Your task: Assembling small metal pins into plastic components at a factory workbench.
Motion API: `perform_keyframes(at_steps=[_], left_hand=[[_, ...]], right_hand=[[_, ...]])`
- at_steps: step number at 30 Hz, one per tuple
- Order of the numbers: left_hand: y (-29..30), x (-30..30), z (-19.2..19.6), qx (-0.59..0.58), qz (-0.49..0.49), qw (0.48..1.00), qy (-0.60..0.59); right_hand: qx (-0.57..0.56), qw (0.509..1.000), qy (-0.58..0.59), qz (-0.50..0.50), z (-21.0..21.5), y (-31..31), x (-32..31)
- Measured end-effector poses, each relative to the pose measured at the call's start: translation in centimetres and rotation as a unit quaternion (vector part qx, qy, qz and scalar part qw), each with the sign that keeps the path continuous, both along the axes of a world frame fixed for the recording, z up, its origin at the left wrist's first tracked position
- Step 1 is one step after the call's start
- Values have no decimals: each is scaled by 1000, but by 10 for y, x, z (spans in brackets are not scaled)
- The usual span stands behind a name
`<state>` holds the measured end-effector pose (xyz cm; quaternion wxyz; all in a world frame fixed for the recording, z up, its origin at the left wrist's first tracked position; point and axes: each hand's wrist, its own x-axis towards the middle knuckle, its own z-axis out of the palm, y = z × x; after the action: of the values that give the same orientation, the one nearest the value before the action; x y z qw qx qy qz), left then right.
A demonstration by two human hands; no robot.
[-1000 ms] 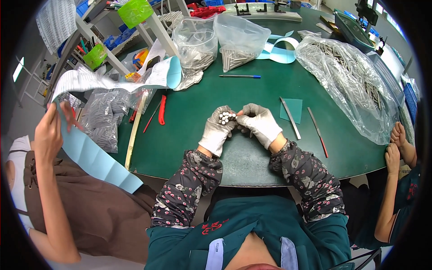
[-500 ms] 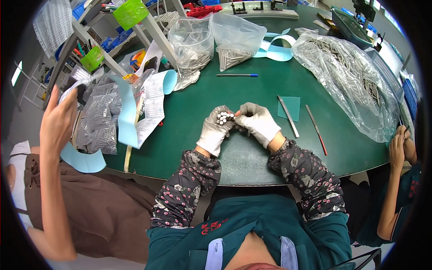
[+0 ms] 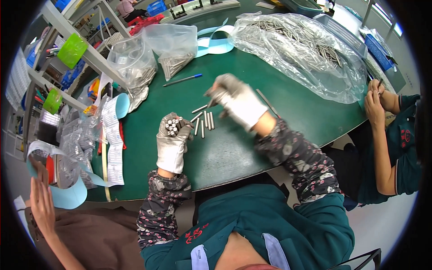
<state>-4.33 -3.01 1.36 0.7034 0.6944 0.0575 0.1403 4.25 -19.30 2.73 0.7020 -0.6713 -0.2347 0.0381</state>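
Observation:
My left hand (image 3: 172,141), in a pale work glove, is closed around a bundle of short metal pins (image 3: 172,127), their ends facing up. Several loose metal pins (image 3: 203,130) lie on the green table just right of that hand. My right hand (image 3: 238,102), gloved too, hovers beyond and to the right of the loose pins. Motion smears its fingers, so whether it grips anything is unclear. Partly behind my right hand lies a thin metal strip (image 3: 267,102).
A blue-capped pen (image 3: 182,80) lies farther back. Bags of metal pins (image 3: 175,60) stand at the back left, and a large clear bag of pins (image 3: 310,49) spreads across the back right. Papers (image 3: 112,148) lie left. Co-workers' hands (image 3: 41,204) (image 3: 375,101) are at both sides.
My hands have moved apart: the right one away to the right, the left still holding pins. Several pins now lie loose on the table. The whole view has shifted.

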Motion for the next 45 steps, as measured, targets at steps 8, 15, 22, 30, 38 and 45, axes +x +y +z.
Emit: perform_keyframes(at_steps=[8, 15, 22, 30, 38, 45], left_hand=[[-98, 7, -9, 310, -244, 905, -161], [-146, 36, -24, 504, -231, 820, -140], [-155, 43, -23, 489, -247, 834, -63], [-156, 45, -23, 497, -245, 831, -35], [-156, 44, -20, 505, -264, 821, -24], [-155, 44, -18, 521, -267, 811, -5]], right_hand=[[-241, 956, 50, -158, 3, -111, 24], [-226, 959, 166, -42, -15, -132, 39], [-253, 964, 2, -76, -40, -129, 53], [-426, 883, -190, -49, -30, -126, 51], [-419, 871, -257, -15, -29, -120, 45], [-457, 856, -239, 35, -29, -119, 51]])
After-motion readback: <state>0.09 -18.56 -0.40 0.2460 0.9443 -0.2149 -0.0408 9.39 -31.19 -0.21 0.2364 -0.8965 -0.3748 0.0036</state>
